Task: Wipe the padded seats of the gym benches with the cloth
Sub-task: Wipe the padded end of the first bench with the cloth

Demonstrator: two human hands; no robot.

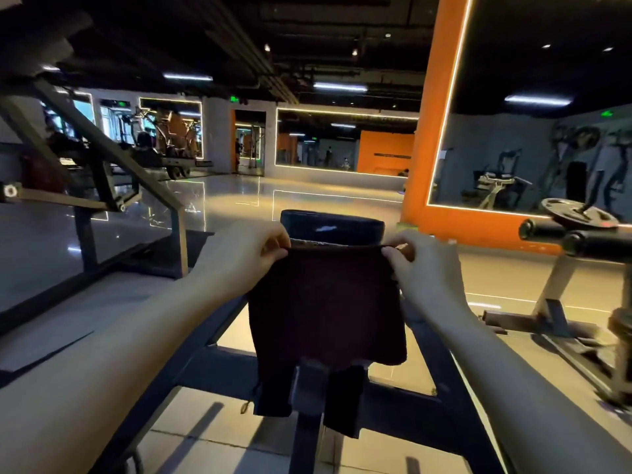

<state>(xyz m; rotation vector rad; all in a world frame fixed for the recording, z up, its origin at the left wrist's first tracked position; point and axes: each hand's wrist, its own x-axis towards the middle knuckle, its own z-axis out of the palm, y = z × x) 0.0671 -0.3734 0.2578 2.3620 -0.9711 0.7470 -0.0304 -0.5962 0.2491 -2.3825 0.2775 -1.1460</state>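
A dark maroon cloth [326, 309] hangs stretched between my two hands in the middle of the view. My left hand [246, 254] pinches its upper left corner and my right hand [424, 268] pinches its upper right corner. Just beyond the cloth's top edge sits a black padded bench seat [333, 225], glossy on top, with most of its length hidden behind the cloth. The bench's dark metal frame [307, 405] runs under the cloth toward me.
A grey steel machine frame [113, 155] slopes down on the left over a black floor mat [51, 336]. On the right stand a padded roller bar [581, 234], a weight plate [578, 213] and an orange-framed mirror [434, 131]. Shiny tiled floor [307, 189] spreads ahead.
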